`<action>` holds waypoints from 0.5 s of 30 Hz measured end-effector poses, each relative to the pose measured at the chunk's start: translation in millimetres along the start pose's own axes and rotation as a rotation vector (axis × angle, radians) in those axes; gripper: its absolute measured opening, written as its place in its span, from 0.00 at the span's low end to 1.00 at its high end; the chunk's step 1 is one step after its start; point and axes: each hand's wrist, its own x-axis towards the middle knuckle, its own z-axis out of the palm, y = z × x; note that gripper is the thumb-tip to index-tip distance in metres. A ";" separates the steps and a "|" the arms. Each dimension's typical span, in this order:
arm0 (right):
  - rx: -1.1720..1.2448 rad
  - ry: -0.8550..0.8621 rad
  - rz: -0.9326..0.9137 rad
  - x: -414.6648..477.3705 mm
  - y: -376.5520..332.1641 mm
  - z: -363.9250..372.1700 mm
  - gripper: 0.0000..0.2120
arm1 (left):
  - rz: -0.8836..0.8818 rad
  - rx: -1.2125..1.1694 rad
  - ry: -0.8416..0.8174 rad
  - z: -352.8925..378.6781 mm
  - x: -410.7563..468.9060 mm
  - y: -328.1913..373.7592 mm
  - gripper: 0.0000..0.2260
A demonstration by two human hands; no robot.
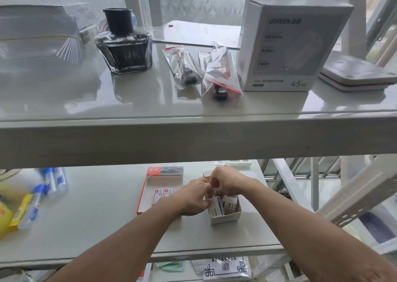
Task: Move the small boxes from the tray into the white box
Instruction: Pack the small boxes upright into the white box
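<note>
**Both hands meet over the white box on the lower shelf**

The white box (225, 214) serves as the landmark; it stands open on the lower shelf (96, 217). Far to its left lie blurred blue-and-white tubes (54, 179) and a yellow packet (20, 213). Just left of the white box sits the tray (146, 192), red-edged, with a printed red and dark lid panel at its far end. Two small boxes (162, 194) with red marks remain in the tray, side by side.

The left hand (193, 198) reaches across from the tray side to the near-left corner of the white box, its fingers closed on a small box with a blue stripe (216, 207) that stands tilted in the white box's opening. The right hand (225, 180) hovers above the white box's far edge, fingers curled together in a pinch; what they pinch cannot be told. More small boxes (229, 204) already lie inside the white box.

On the upper shelf, above and left of the white box, stands a dark ink bottle (124, 45); above and right stands a UGREEN carton (287, 47).
</note>
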 end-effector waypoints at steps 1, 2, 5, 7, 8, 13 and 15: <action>0.018 -0.002 0.008 0.4 0.1 0.5 0.06 | -0.001 -0.004 -0.001 0.6 -0.3 -1.0 0.07; 0.035 -0.003 0.016 0.6 0.4 0.6 0.06 | 0.001 -0.009 0.000 1.3 -0.2 -1.9 0.07; 0.062 -0.004 0.026 -0.5 -0.5 -0.3 0.05 | 0.005 -0.024 0.007 1.7 -0.7 -2.5 0.05; 0.068 -0.011 0.031 -0.7 -1.6 -2.1 0.05 | 0.007 -0.032 0.013 2.5 -0.9 -3.0 0.05; 0.070 -0.017 0.032 -0.4 -2.2 -2.5 0.06 | 0.008 -0.033 0.017 2.9 -0.9 -3.0 0.05; 0.043 -0.049 0.038 2.7 -4.9 -0.1 0.07 | 0.013 -0.024 0.027 2.8 -0.7 -3.3 0.05; 0.033 -0.023 0.044 3.5 -5.1 0.1 0.08 | 0.011 -0.017 0.022 2.8 -1.0 -3.6 0.05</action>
